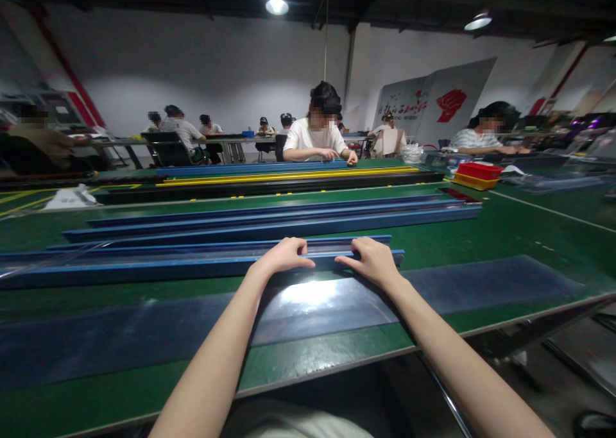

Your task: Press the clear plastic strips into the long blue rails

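My left hand curls over a long blue channel strip, fingers across its top and thumb along the near side. A short way to the right, my right hand grips the same strip close to its right end, thumb pointing inward. Clear film shows inside the strip and sticks out at its left part. Between the strip and my body, a long transparent plastic sheet lies flat, partly under my forearms. Just beyond the strip are more blue channel strips, side by side.
The green table has its near edge close to me. Farther back lie yellow strips on black ones. A red bin and a dark red flat object sit at right. A co-worker sits opposite, hands on strips.
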Available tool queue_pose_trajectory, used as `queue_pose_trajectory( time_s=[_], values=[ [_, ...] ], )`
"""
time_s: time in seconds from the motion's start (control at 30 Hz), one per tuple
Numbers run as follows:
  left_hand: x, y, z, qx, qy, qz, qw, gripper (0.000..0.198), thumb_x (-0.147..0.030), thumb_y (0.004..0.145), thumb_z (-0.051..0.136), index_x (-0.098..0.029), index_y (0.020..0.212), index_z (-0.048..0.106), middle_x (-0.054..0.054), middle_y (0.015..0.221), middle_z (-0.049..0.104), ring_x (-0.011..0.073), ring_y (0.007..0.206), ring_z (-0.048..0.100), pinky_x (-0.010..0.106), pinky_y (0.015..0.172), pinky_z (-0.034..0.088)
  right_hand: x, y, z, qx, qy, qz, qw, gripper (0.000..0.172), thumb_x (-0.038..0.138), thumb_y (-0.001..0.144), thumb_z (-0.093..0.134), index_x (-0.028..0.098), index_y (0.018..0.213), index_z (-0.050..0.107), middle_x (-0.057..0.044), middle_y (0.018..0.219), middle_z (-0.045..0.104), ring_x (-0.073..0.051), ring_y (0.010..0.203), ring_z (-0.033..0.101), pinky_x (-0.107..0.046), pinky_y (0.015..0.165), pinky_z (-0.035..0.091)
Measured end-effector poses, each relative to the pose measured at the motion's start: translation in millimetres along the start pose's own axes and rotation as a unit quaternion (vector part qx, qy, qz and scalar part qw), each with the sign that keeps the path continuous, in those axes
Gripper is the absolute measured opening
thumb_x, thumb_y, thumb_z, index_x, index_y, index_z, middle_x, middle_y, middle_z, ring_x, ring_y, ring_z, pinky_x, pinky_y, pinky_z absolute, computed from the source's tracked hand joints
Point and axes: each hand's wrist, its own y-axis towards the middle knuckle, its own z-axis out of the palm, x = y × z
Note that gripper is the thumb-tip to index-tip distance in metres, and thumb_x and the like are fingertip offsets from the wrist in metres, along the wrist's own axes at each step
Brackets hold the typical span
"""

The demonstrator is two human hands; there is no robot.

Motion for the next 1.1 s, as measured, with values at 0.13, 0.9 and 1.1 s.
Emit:
queue_pose_trajectory(
  time_s=[0.13, 0.9, 1.1],
  values=[
    [2.2, 1.3, 1.1, -0.002, -0.001, 0.002, 1.0, 0.027, -0.041, 0.06, 0.062, -0.019, 0.061, 0.047, -0.004, 0.06, 0.049, 0.0123, 0.058, 0.044, 0.023, 0.051, 0.028, 0.0, -0.6, 0.7, -0.011, -0.006, -0.002, 1.0, 0.048, 0.062, 0.078, 0.041, 0.018, 0.064, 0.052, -0.004, 0.066, 0.059, -0.015, 0.065, 0.051, -0.024, 0.057, 0.027],
    [-0.3, 1.2, -0.2, 0.007, -0.009, -0.005, 1.0, 0.029, -0.041, 0.06, 0.061, -0.019, 0.059, 0.042, -0.004, 0.059, 0.048, 0.0121, 0.058, 0.043, 0.023, 0.052, 0.028, 1.1, -1.1, -2.3, -0.034, -0.009, -0.006, 0.999, 0.048, 0.063, 0.077, 0.04, 0.018, 0.062, 0.051, -0.004, 0.064, 0.056, -0.015, 0.064, 0.048, -0.025, 0.057, 0.027],
    [0.0, 1.0, 0.3, 0.0, -0.01, 0.003, 1.0, 0.03, -0.042, 0.059, 0.061, -0.019, 0.058, 0.042, -0.004, 0.058, 0.047, 0.0115, 0.057, 0.042, 0.023, 0.051, 0.027, 0.5, -0.4, -1.0, -0.029, -0.021, 0.021, 0.999, 0.051, 0.067, 0.074, 0.041, 0.018, 0.063, 0.051, -0.005, 0.066, 0.058, -0.016, 0.066, 0.048, -0.026, 0.056, 0.027]
  ],
)
